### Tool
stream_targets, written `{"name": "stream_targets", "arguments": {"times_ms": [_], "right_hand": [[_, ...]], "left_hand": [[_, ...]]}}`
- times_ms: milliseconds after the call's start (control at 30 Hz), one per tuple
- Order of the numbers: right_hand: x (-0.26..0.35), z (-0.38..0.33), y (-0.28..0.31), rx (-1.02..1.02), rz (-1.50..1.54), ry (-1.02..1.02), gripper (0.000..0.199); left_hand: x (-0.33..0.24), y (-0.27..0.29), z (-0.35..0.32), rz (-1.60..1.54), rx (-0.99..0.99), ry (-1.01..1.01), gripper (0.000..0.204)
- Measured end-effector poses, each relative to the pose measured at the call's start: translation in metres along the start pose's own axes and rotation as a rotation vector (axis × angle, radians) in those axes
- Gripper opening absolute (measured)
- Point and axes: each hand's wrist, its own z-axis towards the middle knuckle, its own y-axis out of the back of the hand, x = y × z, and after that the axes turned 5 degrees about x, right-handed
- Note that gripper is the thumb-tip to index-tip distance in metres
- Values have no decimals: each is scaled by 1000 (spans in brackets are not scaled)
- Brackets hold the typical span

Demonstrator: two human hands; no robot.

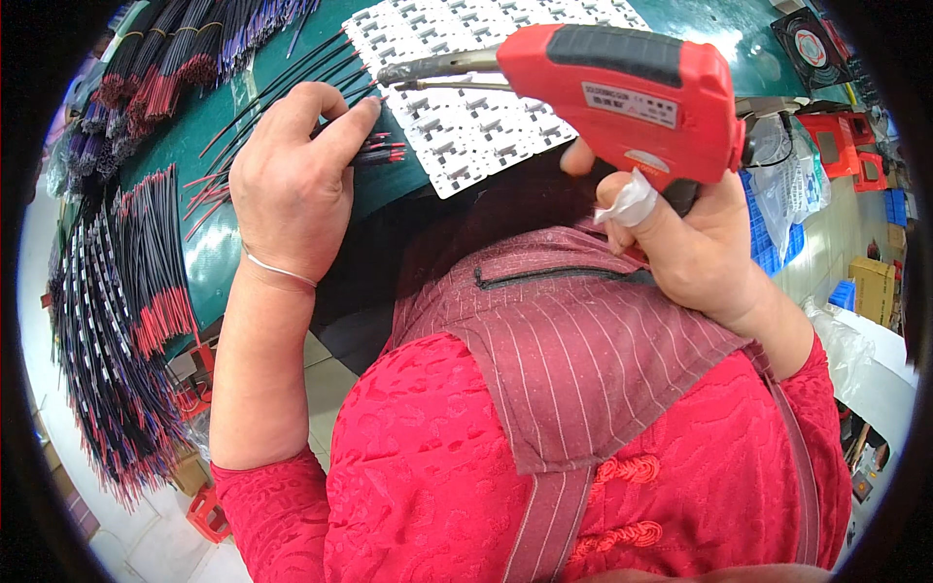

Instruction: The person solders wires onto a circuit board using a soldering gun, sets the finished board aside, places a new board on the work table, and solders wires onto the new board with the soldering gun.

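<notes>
My right hand (705,248), with white wrap on one finger, grips a red soldering gun (598,117) with a black top. Its metal tip reaches left over the edge of a white sheet of small parts (486,160), close to my left fingertips. My left hand (292,180) is closed around several thin black wires (384,154) with red ends, thumb and forefinger pinched near the sheet's left edge. More of these wires fan out behind and beside that hand. Whether the tip touches a wire is too small to tell.
Bundles of black, red and purple wires (160,58) lie on the green table (219,267) at the far left. Other bundles (107,350) hang over its left edge. A small black fan (812,47) stands at the far right, above red and blue plastic bins (831,141).
</notes>
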Motion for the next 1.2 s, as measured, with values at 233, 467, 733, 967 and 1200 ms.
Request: {"name": "stream_targets", "arguments": {"times_ms": [233, 467, 733, 967, 1200], "right_hand": [[6, 0, -2, -55, 241, -9, 25], [-2, -2, 3, -47, 70, 25, 25], [-2, 0, 0, -50, 75, 23, 26], [-4, 1, -5, -93, 153, 0, 25], [-2, -1, -2, -6, 113, 15, 23]], "left_hand": [[1, -1, 0, 8, -20, -19, 31], [4, -3, 0, -59, -11, -10, 38], [16, -5, 3, -287, 40, 51, 50], [18, -6, 5, -345, 53, 54, 49], [18, -6, 4, -295, 60, 27, 49]]}}
